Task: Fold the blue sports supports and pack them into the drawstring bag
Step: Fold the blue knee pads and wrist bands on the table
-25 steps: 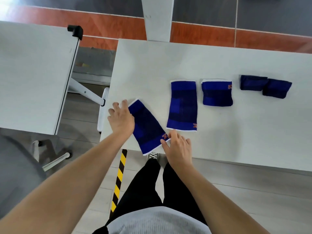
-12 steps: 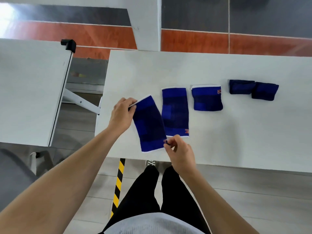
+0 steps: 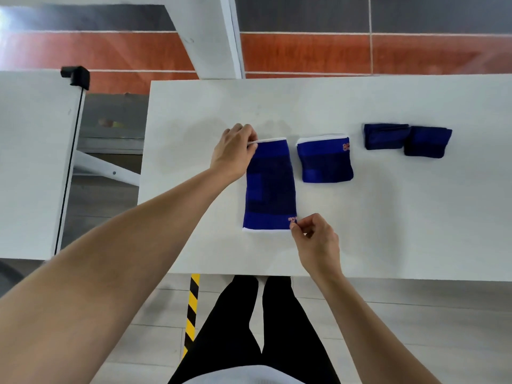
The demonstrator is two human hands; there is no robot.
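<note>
A long blue sports support (image 3: 270, 187) with white edges lies flat on the white table (image 3: 401, 223). My left hand (image 3: 235, 151) pinches its far left corner. My right hand (image 3: 313, 239) pinches its near right corner by the orange logo. It covers the spot where a second long support lay, and that one is hidden from view. To the right lies a shorter folded blue support (image 3: 327, 162). Further right sit two dark blue folded supports (image 3: 385, 136) (image 3: 427, 141), side by side and touching. No drawstring bag is in view.
A second white table (image 3: 33, 167) stands to the left across a gap, with a black corner clamp (image 3: 76, 76). A white pillar (image 3: 207, 37) rises behind the table. Yellow-black floor tape (image 3: 192, 311) runs beside my legs below the near table edge.
Both hands carried the left support to the right and laid it straight over the neighbouring long support. The view has moved closer to the table.
</note>
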